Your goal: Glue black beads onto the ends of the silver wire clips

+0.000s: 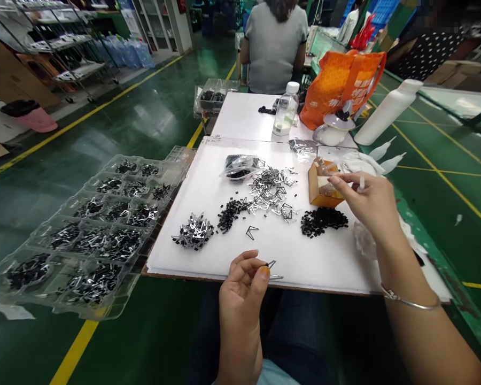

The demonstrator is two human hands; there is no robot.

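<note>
Left hand [240, 286] pinches a wire clip [271, 265] by its tip, legs free, short of the cardboard box [318, 195]; right hand [371, 203] curls there, grip unclear.

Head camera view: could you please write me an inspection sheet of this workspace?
Surface: white foam board, laid flat, strewn with small parts.
Job's things: metal clip; cardboard box; heap of loose clips; black parts pile.
Clutter: clear trays of parts at the board's left edge; water bottle, orange bag and white bottle behind.
Fingers: left hand pinches the metal clip; right hand has its fingers at the cardboard box, grip unclear.
Cables: nothing seen.
Surroundings: green floor with yellow lines, wire shelving, a seated person facing away.
</note>
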